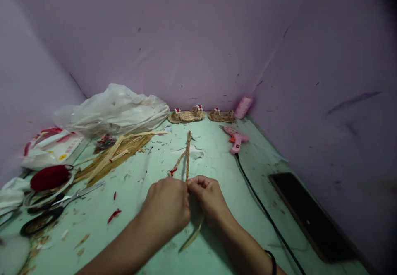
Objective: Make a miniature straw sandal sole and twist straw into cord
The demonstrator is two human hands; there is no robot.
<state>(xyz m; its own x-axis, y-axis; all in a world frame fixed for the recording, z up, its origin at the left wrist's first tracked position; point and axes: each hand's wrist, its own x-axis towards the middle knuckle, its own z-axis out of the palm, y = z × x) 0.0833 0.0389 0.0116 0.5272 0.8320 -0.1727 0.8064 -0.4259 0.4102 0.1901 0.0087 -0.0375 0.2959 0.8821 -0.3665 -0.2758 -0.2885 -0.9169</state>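
Observation:
A braided straw cord (187, 155) runs away from me up the middle of the table, with a second braided strand branching off to its left and ending in a bit of red yarn (173, 170). My left hand (169, 204) is closed around the near end, its fingertips mostly hidden behind the back of the hand. Beside it, my right hand (207, 194) pinches the cord between thumb and fingers. A loose flat straw end (191, 237) hangs out below my hands.
Left are black-handled scissors (51, 213), red yarn (51, 178), straw strips (114, 159) and a plastic bag (120, 107). Small woven slippers (190, 115) and a pink spool (243, 107) stand at the back. A pink glue gun (237, 138), its cord and a phone (310, 217) lie right.

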